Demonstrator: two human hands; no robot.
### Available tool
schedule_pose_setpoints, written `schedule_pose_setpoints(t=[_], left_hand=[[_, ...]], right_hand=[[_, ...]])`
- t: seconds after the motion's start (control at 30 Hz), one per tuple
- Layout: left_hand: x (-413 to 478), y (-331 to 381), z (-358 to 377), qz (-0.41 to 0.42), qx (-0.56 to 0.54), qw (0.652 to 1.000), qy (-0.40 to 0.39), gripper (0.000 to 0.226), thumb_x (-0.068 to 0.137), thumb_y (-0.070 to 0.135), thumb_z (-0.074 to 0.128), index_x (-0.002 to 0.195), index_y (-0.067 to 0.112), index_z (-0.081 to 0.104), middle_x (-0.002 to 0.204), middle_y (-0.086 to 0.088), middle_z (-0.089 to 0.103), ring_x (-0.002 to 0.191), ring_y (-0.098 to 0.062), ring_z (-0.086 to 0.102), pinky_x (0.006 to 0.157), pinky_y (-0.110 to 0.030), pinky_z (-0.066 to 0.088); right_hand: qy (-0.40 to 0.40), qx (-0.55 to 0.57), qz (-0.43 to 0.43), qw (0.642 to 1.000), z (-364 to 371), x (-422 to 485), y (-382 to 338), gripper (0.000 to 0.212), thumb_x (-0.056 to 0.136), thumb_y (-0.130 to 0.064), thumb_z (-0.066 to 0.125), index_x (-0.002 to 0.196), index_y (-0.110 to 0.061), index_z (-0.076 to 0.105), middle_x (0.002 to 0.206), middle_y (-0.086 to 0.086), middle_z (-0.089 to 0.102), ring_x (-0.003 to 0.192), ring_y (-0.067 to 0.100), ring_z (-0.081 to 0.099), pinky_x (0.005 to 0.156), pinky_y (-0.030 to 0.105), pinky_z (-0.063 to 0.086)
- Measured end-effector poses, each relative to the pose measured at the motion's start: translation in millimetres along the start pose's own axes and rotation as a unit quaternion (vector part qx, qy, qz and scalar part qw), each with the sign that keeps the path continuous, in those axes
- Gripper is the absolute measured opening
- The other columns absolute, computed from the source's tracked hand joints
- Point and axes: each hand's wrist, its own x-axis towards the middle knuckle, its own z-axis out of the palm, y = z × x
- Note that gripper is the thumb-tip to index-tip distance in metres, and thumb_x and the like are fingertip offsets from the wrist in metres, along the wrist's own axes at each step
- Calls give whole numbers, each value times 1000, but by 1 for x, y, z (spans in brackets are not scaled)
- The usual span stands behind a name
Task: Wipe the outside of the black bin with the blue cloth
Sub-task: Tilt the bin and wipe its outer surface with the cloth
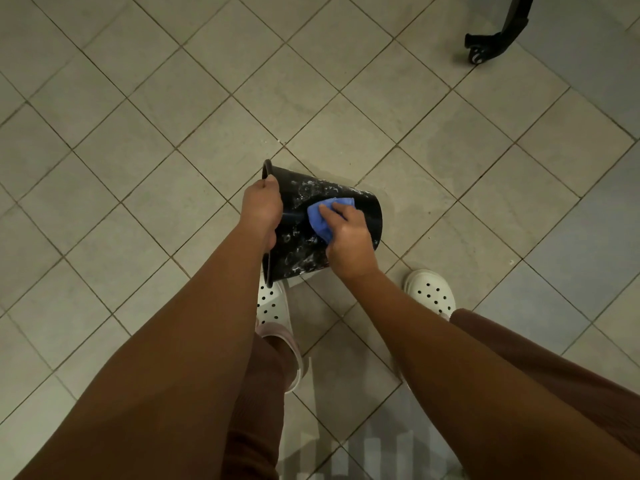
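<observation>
The black bin [304, 249] lies tipped on its side above the tiled floor, its rim to the left and its base to the right. White foam and droplets speckle its wall. My left hand [261, 206] grips the rim at the top left and holds the bin tilted. My right hand [348, 237] presses the crumpled blue cloth [320, 220] against the middle of the bin's outer wall. Part of the cloth is hidden under my fingers.
Grey square tiles [173, 116] cover the floor all around. My two feet in white perforated clogs [431, 292] stand just below the bin. A black wheeled leg [491, 41] of some furniture stands at the far top right.
</observation>
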Motion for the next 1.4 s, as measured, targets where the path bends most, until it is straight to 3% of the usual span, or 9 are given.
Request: schedule_pose_setpoints(t=[0.1, 0.33, 0.57, 0.67, 0.77, 0.93, 1.1, 1.3, 1.4], left_hand=[[-1, -2, -2, -4, 9, 1000, 1, 35, 104, 34, 33, 113, 13, 60, 111, -13, 63, 105, -29, 61, 98, -48, 49], [-2, -2, -2, 10, 14, 1000, -14, 38, 104, 32, 31, 117, 10, 59, 106, -14, 65, 97, -29, 64, 85, -42, 54], [-1, -3, -1, 8, 14, 1000, -9, 30, 103, 31, 33, 107, 17, 59, 108, -14, 64, 102, -30, 63, 95, -49, 51], [-1, -4, -3, 6, 1, 1000, -11, 28, 103, 32, 34, 108, 19, 58, 107, -11, 64, 101, -28, 63, 93, -47, 52], [-1, -5, -4, 2, -3, 1000, -16, 27, 104, 29, 33, 116, 18, 56, 109, -11, 63, 96, -26, 63, 83, -42, 54], [-2, -4, -2, -16, 11, 999, -25, 35, 105, 38, 29, 123, 18, 50, 115, -11, 59, 105, -28, 60, 91, -45, 51], [-4, -2, -1, -25, 26, 999, -27, 35, 104, 37, 32, 122, 16, 53, 115, -11, 60, 105, -27, 59, 96, -46, 49], [-8, -3, -2, -23, 25, 998, -53, 39, 104, 33, 33, 124, 12, 58, 114, -15, 65, 103, -29, 64, 92, -46, 52], [-9, -4, -2, -16, 18, 998, -52, 35, 103, 31, 34, 121, 14, 59, 111, -15, 65, 100, -30, 64, 86, -42, 53]], right_hand=[[11, -6, 21, 1000, -1, -5, 5, 59, 67, 18, 65, 123, 3, 56, 124, 26, 52, 117, 41, 49, 100, 35, 38], [-16, -25, -140, 990, 2, -5, -15, 55, 66, 10, 73, 118, 4, 59, 119, 26, 57, 111, 42, 54, 96, 42, 42], [-25, -12, 20, 999, -5, 10, -2, 57, 82, 3, 59, 136, -6, 42, 136, 14, 42, 125, 27, 38, 104, 29, 31], [-15, -22, -12, 1000, 0, -3, -1, 51, 80, 1, 61, 129, 4, 48, 127, 25, 47, 117, 37, 45, 101, 42, 40], [-10, -25, -70, 997, 3, -9, 0, 51, 83, -9, 63, 127, 10, 47, 127, 30, 46, 120, 43, 44, 104, 52, 36], [22, 12, -97, 995, -4, 3, 9, 44, 75, 6, 69, 118, 2, 59, 118, 22, 58, 108, 37, 56, 91, 44, 51], [68, 23, -48, 996, 0, -12, 13, 43, 72, 10, 70, 114, 1, 63, 114, 22, 62, 106, 37, 59, 96, 42, 46], [11, 20, -157, 987, 5, -7, -15, 46, 69, 11, 71, 114, 3, 62, 116, 25, 60, 110, 40, 57, 97, 45, 45], [3, 34, -88, 996, 1, 4, -15, 49, 75, 9, 66, 122, 0, 57, 125, 20, 55, 117, 35, 52, 101, 35, 38]])
